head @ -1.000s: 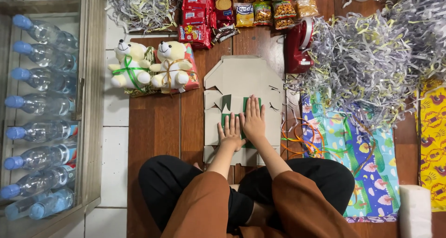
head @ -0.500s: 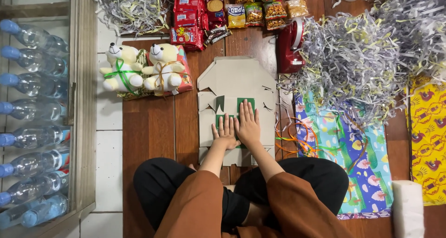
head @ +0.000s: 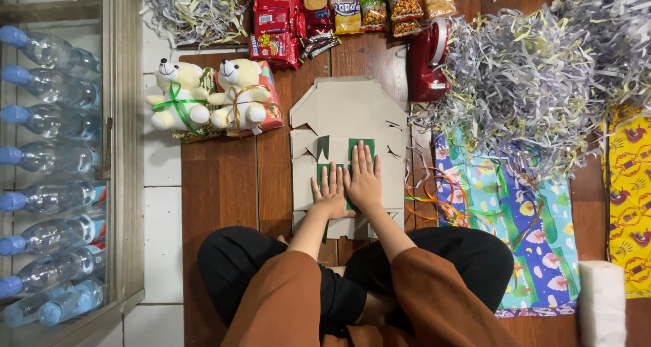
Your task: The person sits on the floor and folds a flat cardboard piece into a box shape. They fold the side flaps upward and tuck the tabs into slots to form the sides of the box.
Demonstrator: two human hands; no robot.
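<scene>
Both my hands lie flat with fingers spread, side by side and touching — the left hand (head: 331,192) and the right hand (head: 364,177) press down on the unfolded cardboard box blank (head: 349,116), which sits on the wooden floor (head: 224,184) at the middle of the frame, just ahead of my crossed legs. Neither hand pinches anything; the palms cover a green patch (head: 361,147) on the blank.

To do this pressing well, I judge the palms should stay flat and the weight even, so the crease under them sets straight and the notched flaps at the right edge don't tear.

Containers next. The blank is open and flat, so it holds nothing. At the left edge of the frame a glass-fronted cabinet (head: 122,150) holds a column of clear water bottles (head: 51,96) with blue caps, lying on their sides. At upper centre lie red biscuit packs (head: 274,22) and snack bags (head: 393,5), all apparently sealed. Two plush bears (head: 207,96) sit at the upper left of the blank, apart from it — a heap of shredded paper (head: 536,76) fills the upper right, beside a red tape dispenser (head: 428,62).
</scene>
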